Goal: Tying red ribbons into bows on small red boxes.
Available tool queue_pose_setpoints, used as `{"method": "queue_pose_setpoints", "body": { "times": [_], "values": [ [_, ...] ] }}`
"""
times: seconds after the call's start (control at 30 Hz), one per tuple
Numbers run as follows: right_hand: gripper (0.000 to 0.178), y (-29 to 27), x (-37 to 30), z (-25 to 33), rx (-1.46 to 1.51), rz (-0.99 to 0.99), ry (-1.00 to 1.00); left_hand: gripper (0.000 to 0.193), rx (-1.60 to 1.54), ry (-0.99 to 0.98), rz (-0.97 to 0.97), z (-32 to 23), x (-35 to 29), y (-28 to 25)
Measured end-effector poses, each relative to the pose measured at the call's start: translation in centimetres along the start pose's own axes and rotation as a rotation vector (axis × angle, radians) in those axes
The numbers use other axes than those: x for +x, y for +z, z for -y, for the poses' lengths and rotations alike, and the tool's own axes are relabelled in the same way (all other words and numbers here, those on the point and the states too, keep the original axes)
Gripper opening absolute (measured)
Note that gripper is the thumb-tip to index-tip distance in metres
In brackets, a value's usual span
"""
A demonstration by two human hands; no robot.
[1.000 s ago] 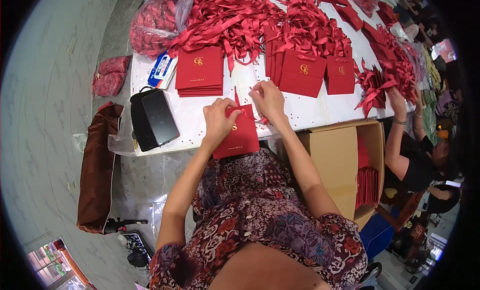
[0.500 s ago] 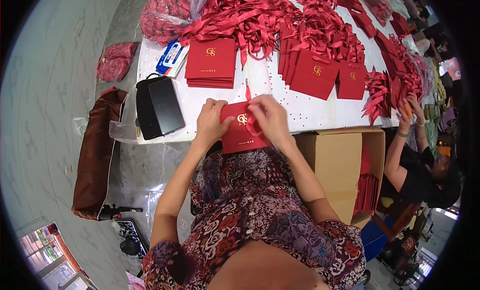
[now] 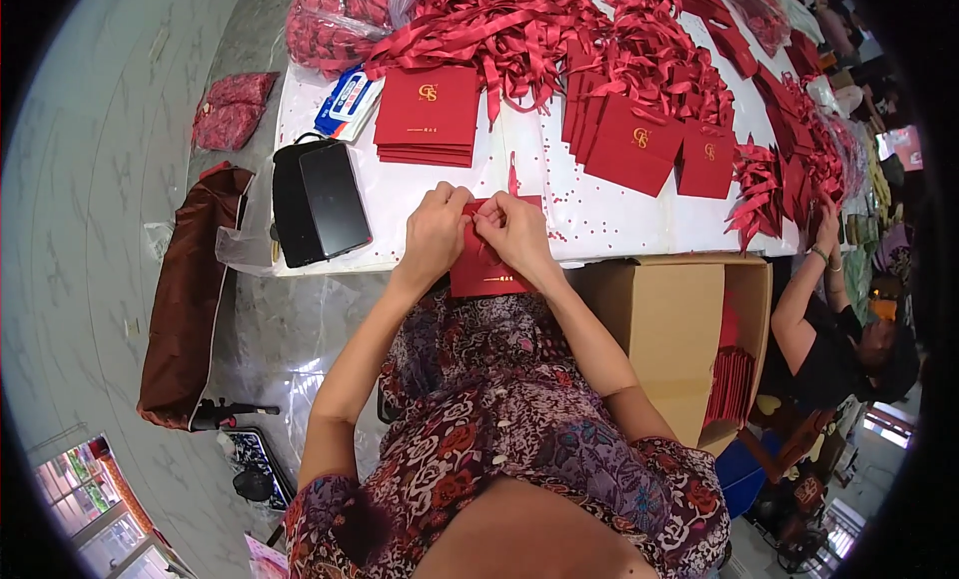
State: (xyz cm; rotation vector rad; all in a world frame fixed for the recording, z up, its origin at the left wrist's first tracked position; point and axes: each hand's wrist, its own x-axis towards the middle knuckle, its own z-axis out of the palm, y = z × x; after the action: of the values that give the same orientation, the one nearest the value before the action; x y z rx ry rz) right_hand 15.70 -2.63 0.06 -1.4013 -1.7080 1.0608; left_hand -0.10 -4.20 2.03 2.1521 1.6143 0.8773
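A small red paper gift bag with gold print lies flat at the table's near edge, over my lap. My left hand is closed on the bag's upper left part, its fingertips by the upper edge. Close beside it, my right hand pinches a red ribbon at the bag's front; the fingers hide most of that ribbon. Beyond the bag's upper edge a red ribbon end sticks up onto the white table.
Stacked red bags and more bags lie farther back, before heaped red ribbons. At left are a phone on a black case and a blue-white packet. A cardboard box stands right; a co-worker sits beyond.
My right hand has moved left across the bag, up to my left hand, drawing the ribbon with it. The left hand has shifted slightly right. The co-worker's hands have moved.
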Motion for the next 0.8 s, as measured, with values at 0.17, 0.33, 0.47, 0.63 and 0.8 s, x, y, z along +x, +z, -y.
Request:
{"method": "queue_pose_setpoints", "body": {
  "times": [0.17,0.33,0.47,0.63,0.8],
  "values": [
    [0.015,-0.1,0.3,-0.3,-0.018,0.018,0.048,0.019,-0.034,0.01,-0.012,0.7,-0.1,0.9],
    [0.015,-0.3,0.7,0.5,-0.028,-0.008,0.1,0.013,0.072,-0.037,-0.065,-0.9,-0.3,1.5],
    [0.014,-0.5,0.1,1.0,-0.133,-0.026,0.016,0.009,0.086,-0.028,-0.091,-1.3,-0.2,1.5],
    [0.019,-1.1,0.0,0.9,0.151,0.075,0.022,0.008,-0.076,-0.076,-0.111,-0.4,0.0,1.2],
    [0.016,-3.4,1.2,0.9,-0.058,0.036,-0.111,0.016,-0.107,-0.15,-0.058,-0.5,0.3,0.9]
  ]
}}
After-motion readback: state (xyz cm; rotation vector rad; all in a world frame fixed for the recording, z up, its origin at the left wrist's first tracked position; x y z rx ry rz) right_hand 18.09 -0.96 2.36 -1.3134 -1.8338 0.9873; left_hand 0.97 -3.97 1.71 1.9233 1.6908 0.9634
